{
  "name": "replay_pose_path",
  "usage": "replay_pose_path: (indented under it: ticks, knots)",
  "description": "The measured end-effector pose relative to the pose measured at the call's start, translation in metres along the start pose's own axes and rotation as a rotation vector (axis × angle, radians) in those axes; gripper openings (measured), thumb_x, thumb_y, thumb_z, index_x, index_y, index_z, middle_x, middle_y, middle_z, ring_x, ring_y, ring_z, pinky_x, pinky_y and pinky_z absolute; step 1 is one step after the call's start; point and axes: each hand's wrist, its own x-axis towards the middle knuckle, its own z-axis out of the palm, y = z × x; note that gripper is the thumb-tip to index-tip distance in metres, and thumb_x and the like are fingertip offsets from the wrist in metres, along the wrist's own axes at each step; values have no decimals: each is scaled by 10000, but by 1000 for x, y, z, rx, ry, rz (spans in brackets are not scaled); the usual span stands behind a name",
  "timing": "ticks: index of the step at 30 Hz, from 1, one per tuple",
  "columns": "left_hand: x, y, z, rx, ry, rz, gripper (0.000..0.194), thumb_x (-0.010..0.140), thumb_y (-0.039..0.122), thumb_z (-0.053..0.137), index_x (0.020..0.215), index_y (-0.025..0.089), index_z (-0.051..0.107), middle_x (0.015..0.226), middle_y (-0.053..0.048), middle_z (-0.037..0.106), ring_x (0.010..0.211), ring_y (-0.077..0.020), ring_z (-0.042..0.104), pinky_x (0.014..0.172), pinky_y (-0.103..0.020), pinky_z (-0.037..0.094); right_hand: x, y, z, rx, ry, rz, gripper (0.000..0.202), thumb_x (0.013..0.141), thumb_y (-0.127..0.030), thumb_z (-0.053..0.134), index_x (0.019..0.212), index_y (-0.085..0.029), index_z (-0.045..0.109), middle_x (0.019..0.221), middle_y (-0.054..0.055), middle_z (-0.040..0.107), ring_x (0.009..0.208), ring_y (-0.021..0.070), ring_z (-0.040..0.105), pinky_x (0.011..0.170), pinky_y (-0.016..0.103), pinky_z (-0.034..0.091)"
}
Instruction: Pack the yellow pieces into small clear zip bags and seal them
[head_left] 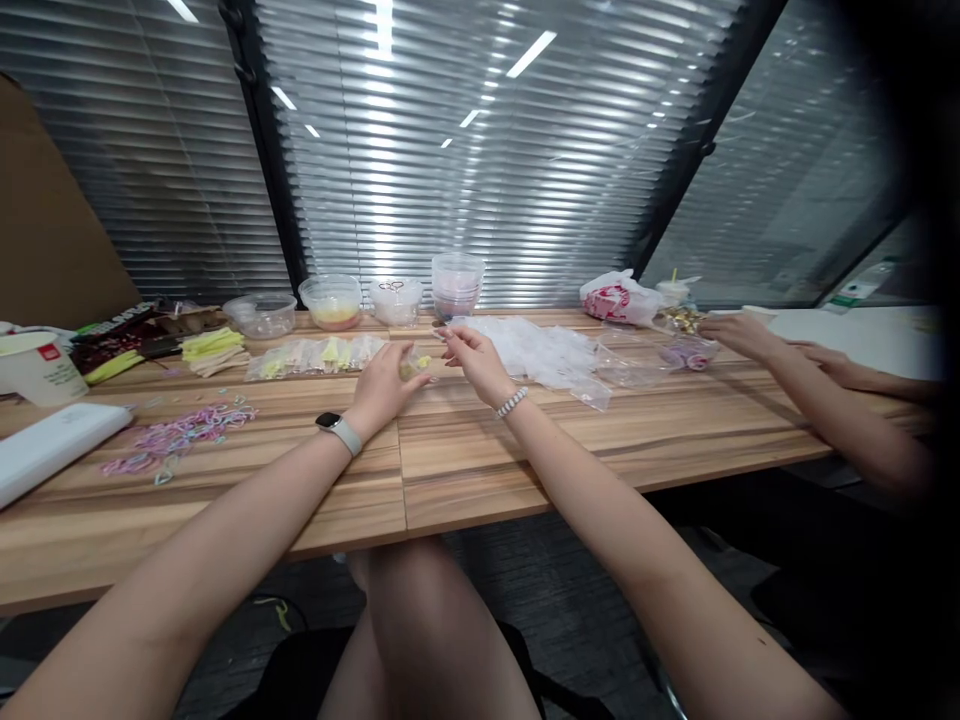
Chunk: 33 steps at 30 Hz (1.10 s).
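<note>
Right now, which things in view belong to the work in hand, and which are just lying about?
Likely part of the work:
small yellow item at the left hand
row of clear packets
stacked yellow strips
translucent plastic pile beside the right hand

Probably just lying about:
paper cup
white slab-like object
plastic bag with red print
bottle at far right

Tubs (334,305) line the back of the table (450,450), before the blinds (487,150), from left of centre to mid-frame. A row of packets (307,358) lies in front of them. The left hand (390,378) is at its right end, the right hand (480,365) left of a plastic heap (532,350). Loops (187,435) lie at frame left, right of a cup (45,370).
</note>
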Motion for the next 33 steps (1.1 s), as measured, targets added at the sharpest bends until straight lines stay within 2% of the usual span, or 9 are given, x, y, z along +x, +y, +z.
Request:
replay_pose_path:
  ticks: [4, 7, 9, 11, 16, 24, 29, 33]
  knots:
    - [1, -1, 0, -23, 31, -92, 590, 788, 464, 759, 1253, 188, 525, 1195, -94, 631, 1117, -274, 597, 962, -416, 489, -2, 0, 1, -23, -5, 66, 431, 821, -541, 650, 1041, -170, 652, 916, 39, 627, 741, 118, 569, 662, 231, 489]
    - [1, -3, 1, -26, 13, -133, 569, 785, 452, 750, 1234, 195, 513, 1197, -101, 631, 1100, -280, 610, 942, -421, 500, -8, 4, 7, -204, -175, 51, 389, 814, -519, 671, 924, -147, 692, 901, 58, 667, 792, 147, 585, 710, 250, 474]
    - [0, -4, 2, -18, -30, -150, 542, 798, 427, 728, 1235, 198, 505, 1194, -109, 634, 1089, -283, 620, 933, -425, 506, -13, 6, 11, -317, -275, 47, 406, 828, -545, 652, 830, -142, 702, 820, 54, 665, 767, 157, 574, 682, 251, 446]
    - [0, -4, 2, -11, -64, -155, 550, 804, 410, 715, 1258, 193, 493, 1199, -117, 635, 1097, -286, 621, 940, -428, 504, -15, 9, 13, -388, -300, 32, 440, 854, -567, 612, 773, -143, 698, 746, 44, 641, 718, 155, 548, 635, 247, 410]
    - [0, -6, 3, -26, -92, -129, 720, 777, 463, 750, 1366, 191, 438, 1268, -133, 602, 1119, -292, 610, 936, -423, 507, -11, 16, 10, -389, -251, 22, 465, 899, -568, 554, 781, -148, 715, 766, 52, 659, 727, 167, 556, 648, 257, 411]
    - [-1, -3, 1, -30, -110, -77, 730, 843, 412, 695, 1459, 197, 369, 1275, -122, 604, 1105, -265, 614, 898, -386, 518, 2, 19, -1, -266, -62, 1, 418, 850, -552, 616, 806, -148, 713, 809, 63, 669, 829, 214, 601, 724, 292, 475]
    - [-2, 4, -3, 147, -187, -2, 840, 836, 450, 701, 1515, 188, 282, 1349, -160, 571, 1170, -318, 594, 938, -435, 484, 4, 21, -4, -181, 4, 71, 409, 823, -545, 631, 821, -144, 710, 840, 76, 680, 833, 201, 619, 784, 316, 507]
    - [-4, 7, -3, 258, -170, 22, 861, 838, 486, 684, 1525, 174, 270, 1400, -178, 529, 1255, -355, 533, 1020, -476, 423, 1, 19, 0, -77, -16, 111, 426, 791, -563, 663, 833, -142, 705, 859, 86, 685, 805, 187, 617, 762, 312, 517]
